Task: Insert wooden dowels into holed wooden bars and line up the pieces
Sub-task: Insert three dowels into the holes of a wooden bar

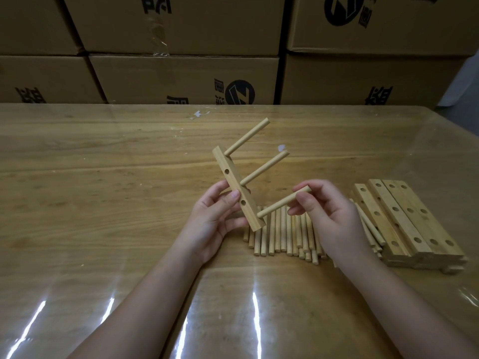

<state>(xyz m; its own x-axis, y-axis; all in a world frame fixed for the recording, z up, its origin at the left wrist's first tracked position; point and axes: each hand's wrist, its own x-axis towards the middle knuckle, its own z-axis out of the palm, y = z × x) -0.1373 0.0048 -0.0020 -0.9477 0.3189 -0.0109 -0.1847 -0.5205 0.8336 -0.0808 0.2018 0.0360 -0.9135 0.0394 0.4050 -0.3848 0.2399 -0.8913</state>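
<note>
Tilted above the table [103,164], holed bar [239,193] gripped at its lower half between the thumb and curled fingers of the left hand [212,218]. Upper dowel [246,137] and middle dowel [264,168] seated in it, angled up and away from those fingers. Third dowel [277,204] with its near end at the bar's lowest hole, far end pinched between thumb and fingertips of the right hand [329,216]. Below both sets of fingers, loose dowels [280,237] in a row. Right of the right fingers, stacked holed bars [409,221]. Cardboard boxes [181,79] beyond.

A wooden bench [103,156] under clear film carries a heap of loose dowels [285,237] beside stacked holed bars [414,221].
</note>
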